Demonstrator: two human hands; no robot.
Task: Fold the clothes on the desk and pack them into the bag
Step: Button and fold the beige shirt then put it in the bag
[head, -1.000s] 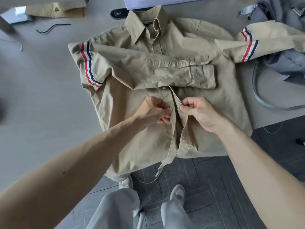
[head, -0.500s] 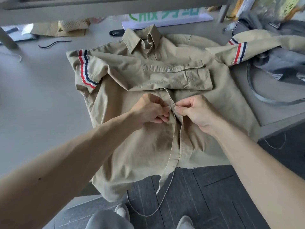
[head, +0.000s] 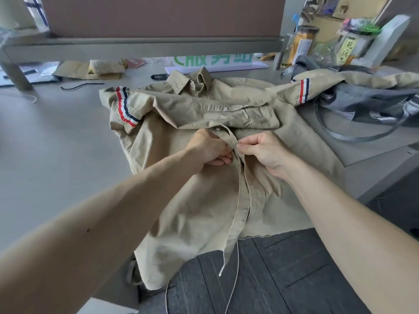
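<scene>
A khaki shirt (head: 192,200) lies face up on the grey desk (head: 56,155), its hem hanging over the near edge. Its left sleeve, with red, white and navy stripes, is folded across the chest. The other striped sleeve (head: 301,91) drapes over a grey bag (head: 367,103) at the right. My left hand (head: 208,148) pinches the left edge of the button placket at mid-chest. My right hand (head: 263,150) pinches the facing edge, fingertips almost touching the left hand's.
A partition wall runs along the back of the desk. Cardboard and packing scraps (head: 97,70) and a black cord (head: 79,86) lie at the back left. Jars and clutter (head: 340,41) stand at the back right. A white sign with green lettering (head: 213,62) sits behind the collar.
The camera has tilted up, so more of the back of the desk shows. Both hands stay pinched on the placket at nearly the same spot on the shirt.
</scene>
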